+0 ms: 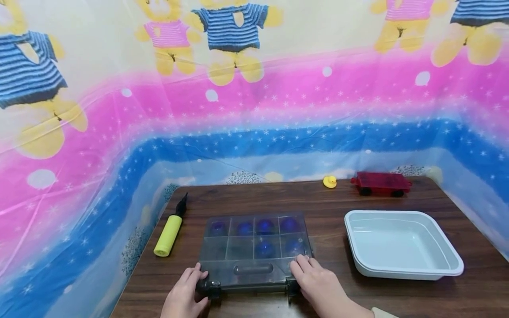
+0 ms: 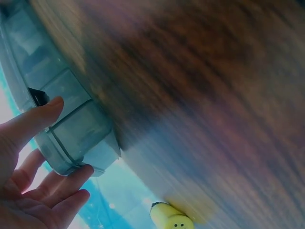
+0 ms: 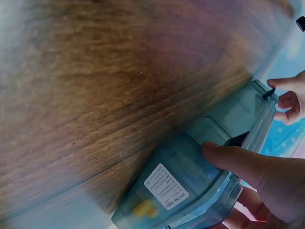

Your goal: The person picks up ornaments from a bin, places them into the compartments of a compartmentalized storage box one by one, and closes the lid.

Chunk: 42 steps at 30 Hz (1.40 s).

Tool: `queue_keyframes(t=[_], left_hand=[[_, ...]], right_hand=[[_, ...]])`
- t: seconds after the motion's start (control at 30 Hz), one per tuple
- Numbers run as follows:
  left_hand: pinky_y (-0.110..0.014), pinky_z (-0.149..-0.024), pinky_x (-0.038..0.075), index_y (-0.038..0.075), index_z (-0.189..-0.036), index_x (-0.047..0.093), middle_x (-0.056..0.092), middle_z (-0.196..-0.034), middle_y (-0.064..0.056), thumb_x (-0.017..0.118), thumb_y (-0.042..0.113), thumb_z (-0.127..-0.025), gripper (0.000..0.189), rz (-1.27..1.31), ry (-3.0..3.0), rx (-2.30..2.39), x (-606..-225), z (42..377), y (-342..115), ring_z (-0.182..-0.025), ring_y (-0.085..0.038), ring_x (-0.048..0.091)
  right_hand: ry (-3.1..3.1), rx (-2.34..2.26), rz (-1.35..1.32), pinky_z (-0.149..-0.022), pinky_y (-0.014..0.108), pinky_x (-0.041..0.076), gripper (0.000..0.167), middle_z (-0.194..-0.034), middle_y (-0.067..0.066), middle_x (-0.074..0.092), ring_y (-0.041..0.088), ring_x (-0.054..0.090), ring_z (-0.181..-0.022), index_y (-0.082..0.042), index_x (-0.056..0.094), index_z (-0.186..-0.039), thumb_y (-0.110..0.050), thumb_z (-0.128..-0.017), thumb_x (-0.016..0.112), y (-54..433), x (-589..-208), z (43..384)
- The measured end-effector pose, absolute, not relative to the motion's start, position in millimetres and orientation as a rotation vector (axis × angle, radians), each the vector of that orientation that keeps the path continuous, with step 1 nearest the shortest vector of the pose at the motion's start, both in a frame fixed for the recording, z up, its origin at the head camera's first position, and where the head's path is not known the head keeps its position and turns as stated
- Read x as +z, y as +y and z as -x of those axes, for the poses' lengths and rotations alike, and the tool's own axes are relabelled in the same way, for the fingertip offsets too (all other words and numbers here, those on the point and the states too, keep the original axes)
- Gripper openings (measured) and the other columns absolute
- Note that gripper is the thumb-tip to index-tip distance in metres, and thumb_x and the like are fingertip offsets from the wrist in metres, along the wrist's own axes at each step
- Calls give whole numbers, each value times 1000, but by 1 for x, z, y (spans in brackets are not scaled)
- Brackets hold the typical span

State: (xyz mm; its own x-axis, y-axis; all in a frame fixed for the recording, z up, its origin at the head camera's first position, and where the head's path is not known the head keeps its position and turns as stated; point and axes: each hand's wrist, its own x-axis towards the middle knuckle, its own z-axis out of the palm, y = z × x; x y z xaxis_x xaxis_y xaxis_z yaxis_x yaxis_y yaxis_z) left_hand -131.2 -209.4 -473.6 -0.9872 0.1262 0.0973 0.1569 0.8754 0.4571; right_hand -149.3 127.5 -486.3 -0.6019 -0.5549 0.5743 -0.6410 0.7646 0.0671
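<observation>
A see-through grey compartment case (image 1: 240, 247) lies flat on the table with its lid down. Blue round things (image 1: 265, 226) show through several of its compartments. At the front left corner my left hand (image 1: 183, 289) grips the case, thumb on the front wall and fingers against the lid side. My right hand (image 1: 322, 285) holds the front right corner by the black latch (image 1: 293, 286), its thumb on the front wall in the right wrist view. A white printed label (image 3: 167, 186) and a small yellow thing (image 3: 144, 208) appear at the case's side there.
Left of the case lies a yellow-green hand pump (image 1: 168, 236) with a black nozzle. A pale tub (image 1: 397, 247) stands to the right. Along the back edge are a small yellow duck (image 1: 329, 181) and a red toy wagon (image 1: 381, 182). A printed cloth (image 1: 258, 143) hangs behind the table.
</observation>
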Motion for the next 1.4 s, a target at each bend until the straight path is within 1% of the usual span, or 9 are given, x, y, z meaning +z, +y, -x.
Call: queue_keyframes(t=[0.13, 0.23, 0.3, 0.37, 0.53, 0.67, 1.0, 1.23, 1.4], left_hand=[[-43, -76, 54, 11, -103, 67, 57, -118, -15, 91, 9, -63, 47, 225, -2955, -721, -474, 131, -209, -104, -33, 61], [-44, -77, 54, 12, -102, 67, 57, -119, -16, 91, 12, -62, 47, 229, -2955, -729, -475, 130, -208, -103, -34, 61], [-45, -76, 54, 12, -101, 67, 57, -119, -16, 91, 13, -62, 46, 229, -2969, -741, -475, 128, -209, -104, -35, 61], [-45, -76, 55, 12, -102, 67, 57, -119, -17, 92, 15, -62, 47, 233, -2982, -754, -474, 126, -209, -104, -35, 61], [-42, -71, 55, 11, -105, 68, 57, -122, -18, 91, 18, -63, 48, 264, -2997, -765, -473, 124, -211, -104, -36, 60], [-40, -67, 55, 10, -107, 68, 56, -123, -19, 91, 19, -64, 50, 277, -2991, -756, -472, 124, -213, -102, -35, 61], [-34, -64, 54, 9, -109, 71, 58, -123, -18, 88, 20, -68, 46, 273, -2959, -732, -470, 125, -213, -100, -32, 63], [-36, -68, 56, 5, -114, 73, 59, -124, -20, 84, 21, -73, 45, 273, -2959, -728, -466, 126, -212, -100, -32, 64], [-39, -72, 56, 5, -113, 73, 60, -124, -21, 83, 21, -75, 43, 267, -2989, -719, -463, 128, -213, -102, -34, 63]], right_hand=[[-2353, 173, -901, -32, 24, 38, 31, -86, 3, 49, 18, 54, -67, -8, 52, -87, 1, -62, 68, 125, -487, 151], [-2437, 166, -951, -35, 26, 42, 42, -90, 6, 51, 22, 59, -75, -7, 49, -89, -6, -62, 81, 126, -485, 150], [-2508, 171, -990, -37, 27, 45, 53, -94, 7, 53, 24, 60, -78, -7, 49, -91, -15, -58, 90, 127, -485, 148], [-2559, 176, -1017, -41, 29, 49, 63, -100, 11, 55, 27, 62, -82, -6, 49, -93, -24, -54, 95, 128, -483, 146], [-2620, 184, -1010, -46, 33, 52, 56, -101, 12, 57, 26, 61, -81, -6, 52, -95, -28, -62, 92, 127, -478, 144], [-2650, 191, -1017, -49, 31, 52, 52, -99, 9, 56, 24, 60, -81, -6, 54, -95, -31, -66, 89, 126, -475, 143], [-2661, 183, -1053, -55, 30, 54, 46, -98, 7, 56, 21, 61, -84, -6, 58, -98, -33, -72, 85, 127, -470, 145], [-2630, 149, -1102, -58, 29, 56, 38, -97, 9, 59, 22, 67, -87, -5, 61, -95, -32, -77, 82, 130, -467, 147], [-2586, 164, -1132, -53, 25, 53, 29, -92, 5, 58, 15, 64, -76, -7, 63, -90, -29, -79, 79, 130, -466, 149]])
